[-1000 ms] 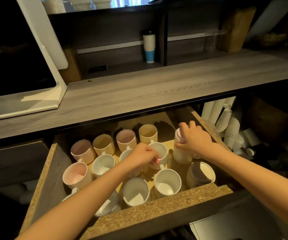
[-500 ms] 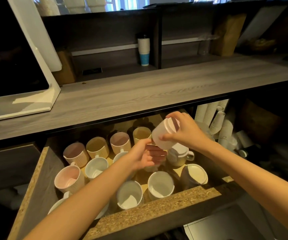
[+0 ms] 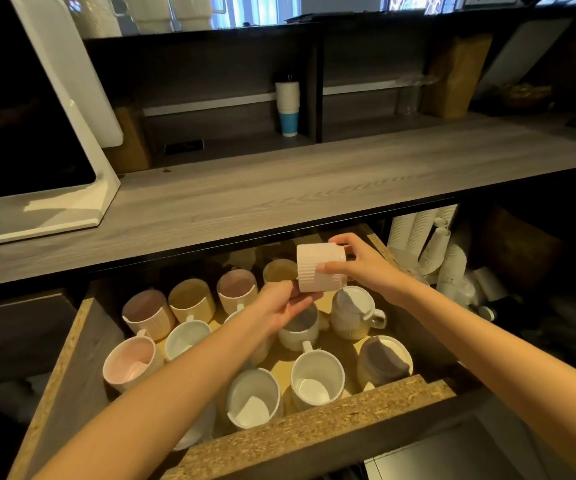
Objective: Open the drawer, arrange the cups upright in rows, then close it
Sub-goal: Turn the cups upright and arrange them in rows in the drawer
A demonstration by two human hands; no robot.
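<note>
The drawer [image 3: 314,424] stands pulled open below the counter, with several cups in it. Most stand upright in rough rows, among them a pink cup [image 3: 130,362] and a white mug [image 3: 317,379]. My right hand [image 3: 366,268] grips a ribbed pale cup [image 3: 317,268], turned on its side, above the drawer's back right. My left hand [image 3: 279,306] lies just under that cup with relaxed fingers at its lower edge. An upside-down white cup [image 3: 350,313] sits below it, its handle to the right. A grey cup [image 3: 383,362] leans tilted at the front right.
The grey wooden counter [image 3: 279,195] overhangs the drawer's back. A white-framed screen [image 3: 37,202] stands on it at the left. Stacks of paper cups [image 3: 428,244] lie in the dark bay right of the drawer. More stacked paper cups [image 3: 288,105] stand on the shelf behind.
My right hand lifted the ribbed cup off the upside-down stack and turned it onto its side. My left hand left the white mug and rose beneath the cup.
</note>
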